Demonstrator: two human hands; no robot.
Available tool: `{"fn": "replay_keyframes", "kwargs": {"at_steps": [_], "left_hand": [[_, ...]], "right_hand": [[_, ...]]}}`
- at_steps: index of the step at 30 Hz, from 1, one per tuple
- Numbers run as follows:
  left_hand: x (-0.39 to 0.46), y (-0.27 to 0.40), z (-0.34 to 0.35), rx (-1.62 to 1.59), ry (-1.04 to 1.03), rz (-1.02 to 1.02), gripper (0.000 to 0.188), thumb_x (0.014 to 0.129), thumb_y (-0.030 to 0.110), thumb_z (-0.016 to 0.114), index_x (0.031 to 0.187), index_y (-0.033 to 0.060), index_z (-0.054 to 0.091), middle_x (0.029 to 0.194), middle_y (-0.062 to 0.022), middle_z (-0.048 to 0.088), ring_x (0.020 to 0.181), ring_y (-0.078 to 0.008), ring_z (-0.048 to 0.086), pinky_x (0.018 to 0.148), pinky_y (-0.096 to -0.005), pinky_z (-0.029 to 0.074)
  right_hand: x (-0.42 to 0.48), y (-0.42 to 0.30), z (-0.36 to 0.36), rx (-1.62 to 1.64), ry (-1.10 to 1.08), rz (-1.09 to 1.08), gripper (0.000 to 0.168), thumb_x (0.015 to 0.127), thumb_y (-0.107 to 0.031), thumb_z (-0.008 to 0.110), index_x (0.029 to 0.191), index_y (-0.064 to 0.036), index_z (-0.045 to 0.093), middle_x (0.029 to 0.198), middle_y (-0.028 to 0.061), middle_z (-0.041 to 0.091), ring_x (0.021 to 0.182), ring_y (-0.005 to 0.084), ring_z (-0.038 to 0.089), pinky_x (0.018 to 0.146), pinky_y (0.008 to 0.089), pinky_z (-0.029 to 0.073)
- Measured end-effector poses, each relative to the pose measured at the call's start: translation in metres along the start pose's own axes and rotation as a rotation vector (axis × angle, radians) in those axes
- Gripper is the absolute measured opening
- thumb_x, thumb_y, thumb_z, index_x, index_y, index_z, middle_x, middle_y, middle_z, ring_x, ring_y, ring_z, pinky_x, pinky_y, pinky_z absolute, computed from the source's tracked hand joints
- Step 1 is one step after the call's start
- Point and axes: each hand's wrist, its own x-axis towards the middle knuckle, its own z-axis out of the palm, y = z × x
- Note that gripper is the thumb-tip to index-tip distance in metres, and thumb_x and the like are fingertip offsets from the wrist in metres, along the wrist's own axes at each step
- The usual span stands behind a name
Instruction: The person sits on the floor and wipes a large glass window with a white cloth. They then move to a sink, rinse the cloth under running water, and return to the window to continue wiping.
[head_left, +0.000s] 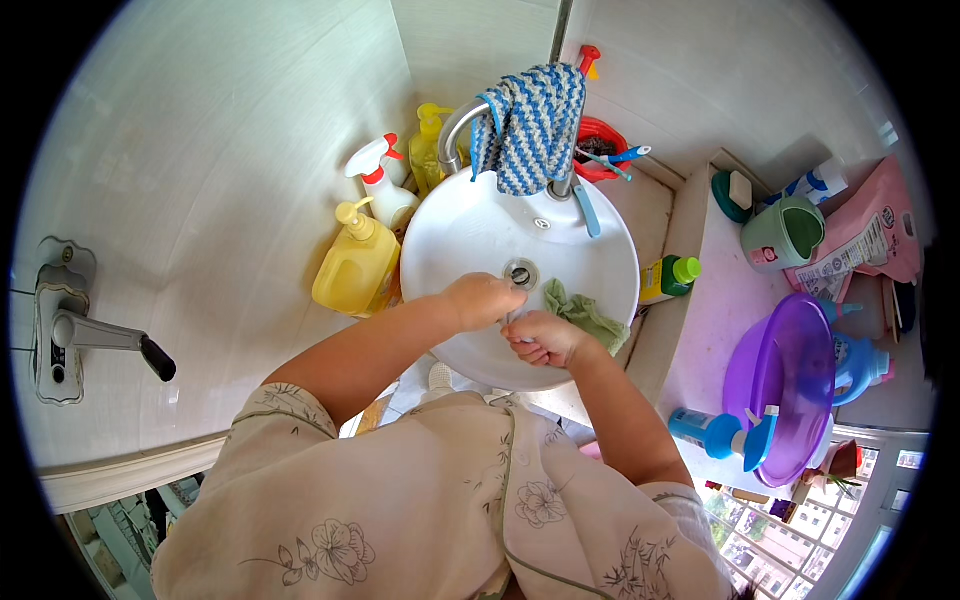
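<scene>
Over the front half of a white round washbasin (450, 247), my left hand (486, 301) is closed in a fist, just below the metal drain (521, 275). My right hand (541, 337) is closed beside it, fingers curled. A small pale, wet-looking thing shows between the two hands, gripped by both; what it is cannot be told. A crumpled green cloth (589, 315) lies in the basin to the right of my right hand. A blue and white striped towel (536, 124) hangs over the curved metal faucet (455, 135).
Left of the basin stand a yellow pump bottle (358, 262) and a white spray bottle (388, 196). A green-capped bottle (667, 279) stands at the right. On the ledge are a purple basin (757, 360), a green pail (769, 240) and a blue spray bottle (701, 431). A door handle (105, 334) juts out far left.
</scene>
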Motion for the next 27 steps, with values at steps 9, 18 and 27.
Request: {"fn": "replay_keyframes", "kwargs": {"at_steps": [9,18,27], "left_hand": [[-0.002,0.020,0.017,-0.408,-0.076,-0.340,0.012,0.076,0.006,0.053,0.087,0.0050,0.059,0.085,-0.0173,0.063,0.090,-0.0322,0.061,0.075,-0.0407,0.046],[0.004,0.023,0.017,-1.435,-0.180,-0.799,0.020,0.074,0.001,0.054,0.093,0.0044,0.049,0.060,-0.0049,0.043,0.045,-0.0164,0.041,0.037,-0.0319,0.028],[-0.003,0.024,0.028,-2.073,-0.270,-0.862,0.017,0.076,0.007,0.054,0.068,0.0121,0.040,0.056,0.0039,0.030,0.043,-0.0073,0.023,0.040,-0.0235,0.012]], "right_hand": [[0.021,-0.006,0.014,-1.529,0.732,0.124,0.020,0.079,-0.017,0.052,0.087,-0.011,0.069,0.089,0.0113,0.068,0.081,0.0271,0.066,0.069,0.0375,0.052],[0.019,-0.025,0.003,-1.775,0.813,-0.177,0.014,0.080,-0.018,0.053,0.080,-0.007,0.061,0.078,0.0124,0.067,0.074,0.0281,0.066,0.064,0.0390,0.052],[0.021,-0.024,-0.001,-1.884,0.800,-0.380,0.011,0.076,-0.019,0.055,0.077,-0.008,0.056,0.069,0.0098,0.064,0.067,0.0278,0.064,0.060,0.0393,0.051]]}}
